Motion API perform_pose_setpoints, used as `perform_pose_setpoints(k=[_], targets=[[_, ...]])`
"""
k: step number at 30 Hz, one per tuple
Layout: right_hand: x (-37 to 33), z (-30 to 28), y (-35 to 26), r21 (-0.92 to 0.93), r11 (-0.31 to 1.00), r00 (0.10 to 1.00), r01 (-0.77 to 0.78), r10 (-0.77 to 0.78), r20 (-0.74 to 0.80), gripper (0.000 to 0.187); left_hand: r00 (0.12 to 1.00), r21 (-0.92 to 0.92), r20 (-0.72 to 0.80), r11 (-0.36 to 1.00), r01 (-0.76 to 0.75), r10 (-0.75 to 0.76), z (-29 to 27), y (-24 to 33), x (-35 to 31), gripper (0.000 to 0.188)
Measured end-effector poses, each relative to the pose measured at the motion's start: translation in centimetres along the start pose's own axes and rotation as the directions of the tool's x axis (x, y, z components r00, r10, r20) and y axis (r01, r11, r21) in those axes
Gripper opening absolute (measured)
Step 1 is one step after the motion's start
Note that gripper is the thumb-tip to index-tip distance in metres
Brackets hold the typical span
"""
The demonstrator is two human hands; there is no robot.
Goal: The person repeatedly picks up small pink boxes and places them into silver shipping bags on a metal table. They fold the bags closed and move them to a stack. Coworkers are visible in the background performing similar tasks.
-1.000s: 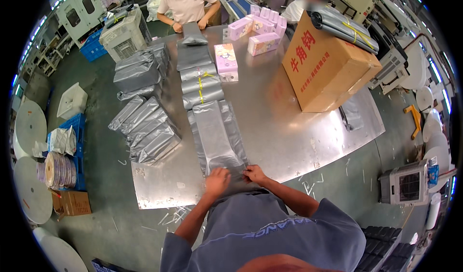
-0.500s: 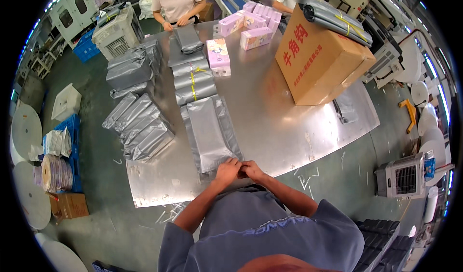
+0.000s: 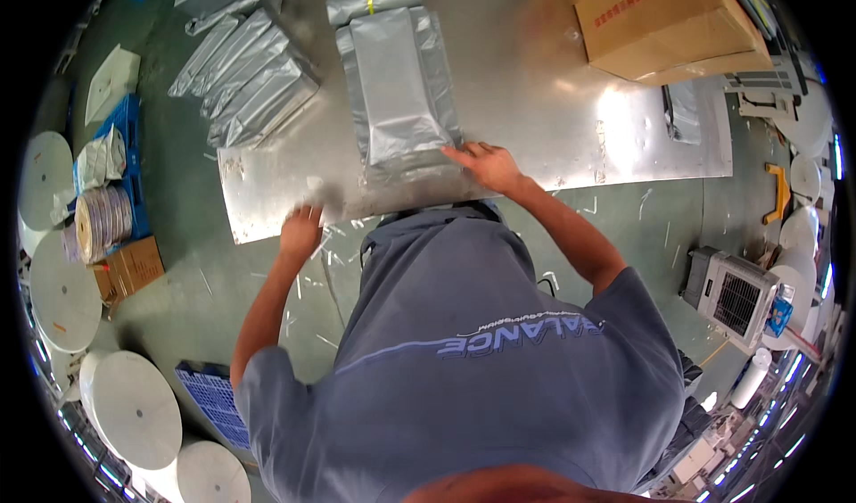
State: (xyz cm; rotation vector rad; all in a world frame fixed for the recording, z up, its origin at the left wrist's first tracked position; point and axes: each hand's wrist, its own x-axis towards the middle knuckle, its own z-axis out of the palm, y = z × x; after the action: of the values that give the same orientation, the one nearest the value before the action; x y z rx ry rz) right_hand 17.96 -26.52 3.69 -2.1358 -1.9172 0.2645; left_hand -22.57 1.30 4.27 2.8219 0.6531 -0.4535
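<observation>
A grey plastic mailing bag (image 3: 392, 84), flat and wrapped around a boxy shape, lies on the metal table in front of me. My right hand (image 3: 489, 166) is at its near right corner, index finger stretched out and touching the plastic. Over the table's front edge, to the left of the bag, is my left hand (image 3: 303, 226), its fingers extended and slightly blurred. A small blurred white scrap (image 3: 315, 184) shows just beyond those fingertips, apart from them. Behind the bag lies a grey bundle of bags (image 3: 373, 2) with a yellow tie.
Several filled grey bags (image 3: 259, 75) lie at the table's left edge. A large cardboard carton (image 3: 669, 21) stands at the right on the metal table (image 3: 553, 119). White scraps litter the floor; an air cooler (image 3: 736, 298) stands to the right.
My hands, together at the bag's near edge before, are apart now. The left has moved left to the table edge; the right stays by the bag's corner. My view has tilted downward.
</observation>
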Motion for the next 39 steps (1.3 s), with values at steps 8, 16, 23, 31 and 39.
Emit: perform_pose_setpoints(k=[8, 16, 23, 31, 39], targets=[[3.4, 2.1, 2.5, -0.003, 0.998, 0.992, 0.067, -0.066, 0.105, 0.043, 0.62, 0.427, -0.269, 0.668, -0.61, 0.737, -4.5, 6.8, 17.0, 0.027], [5.9, -2.5, 0.6, 0.779, 0.623, 0.94, -0.079, 0.306, -0.15, 0.015, 0.917, -0.796, -0.384, 0.464, -0.389, 0.111, -4.9, 7.6, 12.8, 0.019], [11.7, 2.6, 1.0, 0.737, 0.419, 0.736, -0.531, 0.659, 0.155, 0.037, 0.801, -0.953, 0.148, -0.3, -0.041, -0.58, 2.3, 8.1, 18.0, 0.027], [14.2, 5.0, 1.7, 0.549, 0.68, 0.825, -0.486, 0.565, 0.03, 0.03, 0.872, -0.994, -0.038, 0.11, 0.018, -0.489, 1.5, 7.2, 21.4, 0.033], [27.8, -4.4, 10.4, 0.273, 0.937, 0.96, -0.22, 0.258, -0.11, 0.036, 0.841, -0.476, -0.321, 0.842, 0.255, -0.436, -14.0, 0.5, 17.0, 0.078]])
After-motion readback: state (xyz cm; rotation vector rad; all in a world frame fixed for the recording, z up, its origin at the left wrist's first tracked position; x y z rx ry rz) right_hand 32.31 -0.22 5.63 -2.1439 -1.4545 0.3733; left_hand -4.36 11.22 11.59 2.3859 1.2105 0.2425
